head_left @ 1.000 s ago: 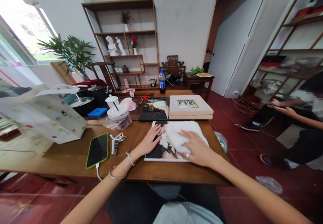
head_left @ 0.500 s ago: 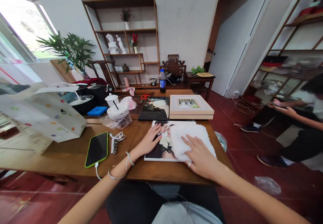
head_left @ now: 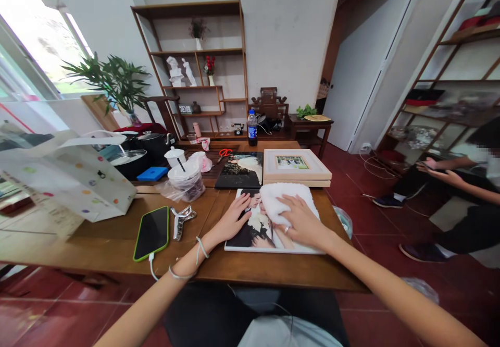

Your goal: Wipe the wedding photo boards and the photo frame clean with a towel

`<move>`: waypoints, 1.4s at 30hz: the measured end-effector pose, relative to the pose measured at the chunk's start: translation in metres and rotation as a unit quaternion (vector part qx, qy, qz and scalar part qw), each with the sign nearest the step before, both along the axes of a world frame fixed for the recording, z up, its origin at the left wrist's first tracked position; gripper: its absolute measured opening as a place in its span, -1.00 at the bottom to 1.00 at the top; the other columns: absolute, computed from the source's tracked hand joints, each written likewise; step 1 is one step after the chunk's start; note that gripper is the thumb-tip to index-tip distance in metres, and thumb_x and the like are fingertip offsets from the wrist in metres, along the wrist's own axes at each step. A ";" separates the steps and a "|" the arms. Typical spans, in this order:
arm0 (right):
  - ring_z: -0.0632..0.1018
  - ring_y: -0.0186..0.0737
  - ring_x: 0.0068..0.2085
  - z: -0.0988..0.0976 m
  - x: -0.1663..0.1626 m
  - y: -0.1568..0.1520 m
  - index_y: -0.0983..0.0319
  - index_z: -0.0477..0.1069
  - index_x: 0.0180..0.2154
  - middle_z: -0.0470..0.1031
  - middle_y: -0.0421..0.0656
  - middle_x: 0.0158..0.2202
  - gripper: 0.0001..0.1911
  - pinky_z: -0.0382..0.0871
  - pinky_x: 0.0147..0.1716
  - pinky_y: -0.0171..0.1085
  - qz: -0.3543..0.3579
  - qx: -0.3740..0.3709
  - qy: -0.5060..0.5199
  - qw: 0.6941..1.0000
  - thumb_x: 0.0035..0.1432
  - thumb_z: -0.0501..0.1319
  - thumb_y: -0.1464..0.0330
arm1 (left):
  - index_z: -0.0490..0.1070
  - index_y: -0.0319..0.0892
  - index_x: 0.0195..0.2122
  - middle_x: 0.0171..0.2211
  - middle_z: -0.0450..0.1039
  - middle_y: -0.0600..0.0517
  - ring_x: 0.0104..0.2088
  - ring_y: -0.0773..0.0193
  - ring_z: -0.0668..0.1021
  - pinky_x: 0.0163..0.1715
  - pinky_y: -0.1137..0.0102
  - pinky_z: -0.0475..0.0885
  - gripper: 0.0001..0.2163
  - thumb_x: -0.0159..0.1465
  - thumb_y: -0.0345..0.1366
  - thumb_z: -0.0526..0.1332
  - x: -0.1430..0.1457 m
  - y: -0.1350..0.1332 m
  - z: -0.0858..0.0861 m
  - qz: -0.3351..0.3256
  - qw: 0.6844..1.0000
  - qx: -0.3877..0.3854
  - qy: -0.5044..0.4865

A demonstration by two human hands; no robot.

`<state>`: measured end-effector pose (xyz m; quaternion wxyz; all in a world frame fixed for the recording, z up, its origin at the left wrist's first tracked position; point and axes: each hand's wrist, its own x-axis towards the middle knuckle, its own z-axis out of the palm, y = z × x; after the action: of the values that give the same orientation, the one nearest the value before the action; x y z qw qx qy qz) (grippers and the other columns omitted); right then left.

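Note:
A white-edged wedding photo panel [head_left: 260, 232] lies flat near the table's front edge, showing a couple and a bouquet. My left hand [head_left: 234, 217] rests on its left part, fingers stretched out and holding nothing. A fluffy white cloth [head_left: 308, 193] covers the panel's upper right part and hides some of the picture. My right hand [head_left: 299, 219] holds this cloth down against the panel, with its fingers over the cloth and a ring on one finger. Just beyond lie a dark photo panel [head_left: 240, 170] and a pale wooden picture frame [head_left: 322, 167].
Left of the panel are a phone [head_left: 152, 232] on a cable, a silvery crumpled object [head_left: 182, 222], bagged white cups [head_left: 187, 175] and a paper bag [head_left: 94, 180]. Red-handled scissors [head_left: 225, 152] and a bottle [head_left: 252, 131] stand farther back. Another person [head_left: 464, 185] sits at right.
My right hand has slid the white cloth up and to the left across the panel, uncovering its lower right part. My left hand stays in place on the panel.

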<state>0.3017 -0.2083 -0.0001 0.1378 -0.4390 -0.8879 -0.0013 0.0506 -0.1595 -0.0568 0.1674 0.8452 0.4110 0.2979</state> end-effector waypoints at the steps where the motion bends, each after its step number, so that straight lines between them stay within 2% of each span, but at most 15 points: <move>1: 0.03 0.08 0.24 0.000 0.004 0.006 0.23 0.46 -0.15 0.13 0.00 0.21 -0.71 -0.17 0.14 0.14 -0.007 -0.003 0.000 1.000 0.10 0.13 0.28 | 0.12 -0.16 0.18 0.24 0.06 -0.09 0.26 0.20 0.07 0.21 0.14 0.00 -0.57 0.30 -0.19 -0.01 0.000 0.000 0.000 0.001 1.000 0.000 0.001; 4: -0.05 0.06 0.26 0.001 0.013 0.013 0.24 0.45 -0.13 0.07 -0.01 0.24 -0.70 -0.21 0.16 0.13 -0.015 -0.022 -0.005 1.000 0.11 0.11 0.30 | 0.13 -0.16 0.18 0.24 0.06 -0.09 0.26 0.20 0.06 0.22 0.15 0.00 -0.57 0.30 -0.19 -0.01 0.000 0.001 -0.001 0.003 1.000 -0.001 0.006; 7: -0.04 0.05 0.26 0.001 0.013 0.001 0.22 0.46 -0.12 0.05 -0.01 0.24 -0.70 -0.20 0.16 0.12 -0.010 -0.040 -0.016 0.999 0.10 0.11 0.35 | 0.12 -0.17 0.18 0.24 0.05 -0.09 0.26 0.21 0.05 0.22 0.16 -0.01 -0.57 0.31 -0.19 -0.02 0.000 0.002 -0.002 0.002 1.000 -0.001 0.009; 14: -0.12 0.15 0.26 0.002 -0.013 -0.077 0.24 0.50 -0.23 -0.05 0.01 0.27 -0.75 -0.27 0.17 0.15 0.025 -0.065 -0.047 0.996 0.08 0.16 0.31 | 0.10 -0.19 0.19 0.25 0.01 -0.10 0.27 0.21 0.03 0.23 0.16 -0.04 -0.56 0.31 -0.17 -0.03 0.001 0.000 0.001 0.007 1.000 -0.014 0.018; 17: -0.12 0.16 0.26 0.001 -0.021 -0.095 0.24 0.51 -0.24 -0.06 0.00 0.28 -0.74 -0.26 0.17 0.14 0.043 -0.070 -0.042 0.996 0.08 0.16 0.26 | 0.10 -0.19 0.20 0.25 0.02 -0.10 0.26 0.20 0.04 0.23 0.15 -0.04 -0.56 0.31 -0.16 -0.04 0.001 0.000 0.001 0.005 1.000 -0.018 0.016; 20: -0.07 0.13 0.26 -0.001 -0.023 -0.081 0.20 0.50 -0.22 0.00 -0.02 0.26 -0.74 -0.21 0.16 0.13 0.025 -0.060 -0.029 0.997 0.10 0.14 0.25 | 0.11 -0.19 0.19 0.25 0.03 -0.10 0.26 0.20 0.04 0.23 0.15 -0.02 -0.57 0.32 -0.18 -0.06 0.001 0.001 0.000 -0.001 1.000 -0.013 0.006; 27: 0.02 0.07 0.24 -0.002 -0.003 0.001 0.19 0.46 -0.12 0.09 -0.03 0.23 -0.70 -0.14 0.15 0.11 -0.015 -0.006 -0.025 1.000 0.09 0.14 0.28 | 0.11 -0.12 0.19 0.24 0.04 -0.07 0.26 0.22 0.06 0.22 0.14 -0.02 -0.59 0.33 -0.19 -0.08 -0.001 0.002 -0.005 -0.007 1.000 -0.002 -0.007; 30: 0.03 0.04 0.24 0.000 0.005 0.013 0.21 0.47 -0.15 0.12 -0.04 0.22 -0.71 -0.14 0.16 0.08 -0.002 0.006 -0.026 1.000 0.11 0.13 0.28 | 0.11 -0.14 0.19 0.24 0.04 -0.08 0.26 0.21 0.06 0.22 0.13 -0.03 -0.59 0.33 -0.19 -0.08 -0.001 0.003 -0.006 -0.005 1.000 -0.003 -0.006; 35: 0.04 0.11 0.23 -0.001 0.002 -0.007 0.22 0.47 -0.14 0.10 0.01 0.22 -0.71 -0.13 0.15 0.10 0.006 -0.003 -0.042 0.999 0.11 0.13 0.29 | 0.10 -0.12 0.19 0.25 0.04 -0.07 0.26 0.21 0.05 0.22 0.13 -0.02 -0.59 0.33 -0.19 -0.07 0.000 0.003 -0.005 -0.006 1.000 -0.003 -0.009; 42: 0.03 0.24 0.22 0.000 -0.022 -0.074 0.28 0.51 -0.22 0.05 0.13 0.23 -0.64 -0.15 0.13 0.17 0.047 -0.035 -0.066 0.996 0.16 0.07 0.19 | 0.11 -0.14 0.19 0.24 0.04 -0.08 0.26 0.20 0.06 0.22 0.12 -0.02 -0.59 0.33 -0.20 -0.07 0.001 0.003 -0.004 -0.005 1.000 -0.005 -0.005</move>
<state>0.2802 -0.2828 -0.0003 0.0633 -0.4004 -0.9141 0.0078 0.0515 -0.1568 -0.0604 0.1755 0.8445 0.4079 0.2994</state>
